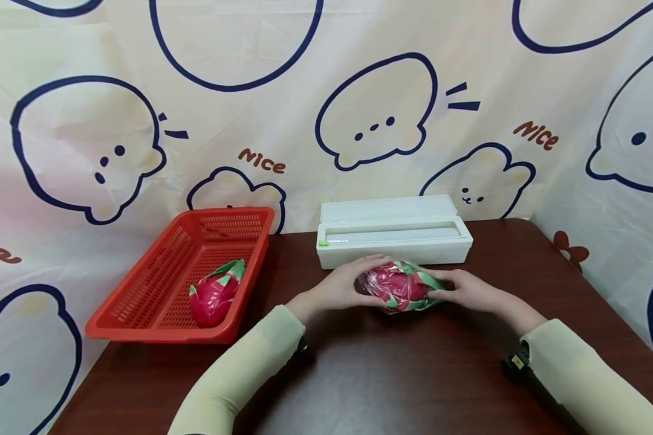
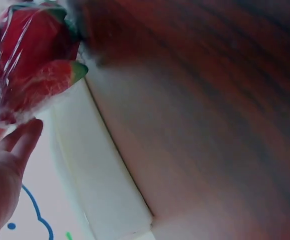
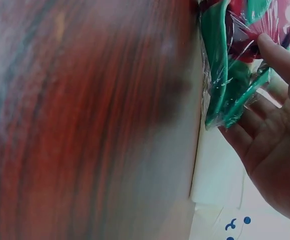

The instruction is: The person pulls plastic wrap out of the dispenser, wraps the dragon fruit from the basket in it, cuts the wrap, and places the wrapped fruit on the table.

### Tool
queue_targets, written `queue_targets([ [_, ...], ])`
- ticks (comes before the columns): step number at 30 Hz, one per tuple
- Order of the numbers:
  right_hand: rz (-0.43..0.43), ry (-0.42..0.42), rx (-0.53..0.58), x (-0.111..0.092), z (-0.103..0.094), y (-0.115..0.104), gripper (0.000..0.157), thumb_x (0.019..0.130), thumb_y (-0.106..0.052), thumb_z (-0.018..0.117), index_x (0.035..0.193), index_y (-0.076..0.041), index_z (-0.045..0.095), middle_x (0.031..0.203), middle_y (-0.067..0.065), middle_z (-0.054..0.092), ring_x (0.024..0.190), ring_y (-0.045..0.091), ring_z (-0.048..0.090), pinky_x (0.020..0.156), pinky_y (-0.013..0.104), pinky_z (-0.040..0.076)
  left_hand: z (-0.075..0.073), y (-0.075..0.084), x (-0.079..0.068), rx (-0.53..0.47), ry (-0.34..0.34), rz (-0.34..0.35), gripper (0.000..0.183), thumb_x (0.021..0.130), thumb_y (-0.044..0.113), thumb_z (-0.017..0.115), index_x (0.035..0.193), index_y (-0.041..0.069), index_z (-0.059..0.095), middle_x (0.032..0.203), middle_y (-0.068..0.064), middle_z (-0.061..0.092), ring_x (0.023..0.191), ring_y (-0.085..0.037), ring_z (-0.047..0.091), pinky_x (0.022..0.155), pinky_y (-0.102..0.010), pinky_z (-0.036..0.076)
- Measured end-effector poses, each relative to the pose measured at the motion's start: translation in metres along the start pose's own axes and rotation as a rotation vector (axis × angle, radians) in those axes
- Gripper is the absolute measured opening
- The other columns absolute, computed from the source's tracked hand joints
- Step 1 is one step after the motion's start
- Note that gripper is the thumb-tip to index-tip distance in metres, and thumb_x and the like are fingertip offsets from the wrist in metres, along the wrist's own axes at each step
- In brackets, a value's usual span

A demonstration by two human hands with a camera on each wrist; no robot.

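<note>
A dragon fruit (image 1: 399,286), pink with green-tipped scales and wrapped in shiny clear film, is held between both hands in front of the white box. At its left end, my left hand (image 1: 341,287) grips it with thumb and fingers spread round the side. My right hand (image 1: 467,291) holds the leafy right end, thumb in front and fingers behind. Creased film covers the fruit (image 2: 32,60) in the left wrist view, with the left hand's (image 2: 7,170) fingertips at the gathered film. Long green scales of the fruit (image 3: 222,65) lie by the right hand (image 3: 280,135) in the right wrist view.
A white cling film box (image 1: 394,251) with its lid raised stands at the table's back, a roll inside and a small green piece on its left. To the left, a red plastic basket (image 1: 158,284) holds another dragon fruit (image 1: 216,296). The dark wooden table (image 1: 392,380) meets a patterned curtain behind.
</note>
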State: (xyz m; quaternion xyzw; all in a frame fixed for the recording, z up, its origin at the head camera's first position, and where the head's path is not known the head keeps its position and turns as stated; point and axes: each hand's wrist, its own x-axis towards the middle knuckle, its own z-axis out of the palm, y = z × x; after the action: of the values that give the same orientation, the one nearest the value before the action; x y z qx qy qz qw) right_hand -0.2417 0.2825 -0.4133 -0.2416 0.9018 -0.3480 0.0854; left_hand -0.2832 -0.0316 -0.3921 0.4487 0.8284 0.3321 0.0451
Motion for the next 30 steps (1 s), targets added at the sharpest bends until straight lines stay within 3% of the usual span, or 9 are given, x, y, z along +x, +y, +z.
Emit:
queue_targets([
  [4, 0.018, 0.006, 0.009, -0.001, 0.001, -0.002, 0.059, 0.097, -0.036, 0.059, 0.148, -0.011, 0.041, 0.138, 0.014, 0.052, 0.115, 0.026, 0.051, 0.100, 0.054, 0.040, 0.002, 0.000, 0.002, 0.010, -0.036, -0.034, 0.087, 0.077, 0.046, 0.080, 0.151, 0.034, 0.035, 0.152, 0.004, 0.035, 0.134, -0.017, 0.036, 0.104, -0.042, 0.038],
  [12, 0.071, -0.042, 0.053, -0.001, 0.005, -0.009, 0.059, 0.100, -0.041, 0.051, 0.153, -0.027, 0.030, 0.149, 0.018, 0.038, 0.128, 0.038, 0.040, 0.099, 0.060, 0.037, 0.003, -0.008, 0.002, -0.131, -0.045, -0.106, 0.075, 0.080, 0.038, 0.079, 0.146, 0.032, 0.045, 0.137, 0.004, 0.054, 0.117, -0.011, 0.051, 0.096, -0.030, 0.045],
  [17, 0.064, -0.037, 0.038, 0.003, 0.003, -0.012, 0.060, 0.099, -0.039, 0.053, 0.153, -0.023, 0.033, 0.147, 0.020, 0.040, 0.126, 0.038, 0.041, 0.097, 0.059, 0.040, 0.003, -0.010, 0.003, -0.133, -0.036, -0.149, 0.071, 0.082, 0.045, 0.076, 0.145, 0.036, 0.045, 0.133, 0.005, 0.056, 0.113, -0.012, 0.052, 0.092, -0.031, 0.047],
  [23, 0.033, 0.039, 0.070, 0.002, -0.004, -0.017, 0.068, 0.096, -0.032, 0.061, 0.153, -0.013, 0.030, 0.147, 0.023, 0.040, 0.129, 0.043, 0.041, 0.098, 0.057, 0.041, 0.002, -0.017, 0.006, -0.128, -0.044, -0.214, 0.065, 0.087, 0.049, 0.069, 0.146, 0.041, 0.042, 0.131, 0.005, 0.056, 0.113, -0.013, 0.051, 0.094, -0.034, 0.047],
  [30, 0.031, 0.081, 0.094, 0.006, -0.007, -0.028, 0.081, 0.091, -0.037, 0.068, 0.155, -0.013, 0.025, 0.150, 0.022, 0.034, 0.135, 0.042, 0.033, 0.103, 0.061, 0.032, -0.003, -0.017, 0.007, -0.078, -0.037, -0.238, 0.066, 0.087, 0.051, 0.067, 0.147, 0.035, 0.043, 0.137, 0.001, 0.053, 0.120, -0.018, 0.049, 0.100, -0.042, 0.042],
])
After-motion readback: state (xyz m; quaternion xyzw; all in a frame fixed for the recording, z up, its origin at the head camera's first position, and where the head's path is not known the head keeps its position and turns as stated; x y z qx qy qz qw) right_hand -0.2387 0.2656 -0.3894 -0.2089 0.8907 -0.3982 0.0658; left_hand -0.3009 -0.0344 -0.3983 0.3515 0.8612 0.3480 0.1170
